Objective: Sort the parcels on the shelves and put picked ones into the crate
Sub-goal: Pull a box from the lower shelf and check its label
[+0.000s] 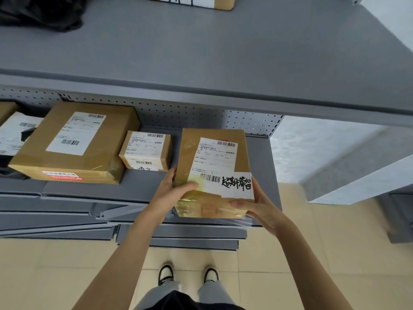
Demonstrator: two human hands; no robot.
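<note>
Brown cardboard, glossy with yellowish tape, is what both hands are gripping in the head view: the left hand is curling round the near left corner of the tall brown cardboard parcel with the handwritten white label, thumb lying on top, while the right hand is clamping the near right corner, thumb across the front face. That parcel is sitting at the front right of the grey metal lower shelf, its near end overhanging the edge. No crate is showing anywhere, so the carry will probably involve turning away, and slick tape under the thumbs could let the box slide out. Just beside it on the left, the small brown cardboard box with a white label is standing close enough that a sideways swing might knock it. Further left, the large flat brown cardboard parcel with a red sticker is lying well apart. Overhead, the grey upper shelf board is projecting forward, so lifting steeply risks striking its lip.
</note>
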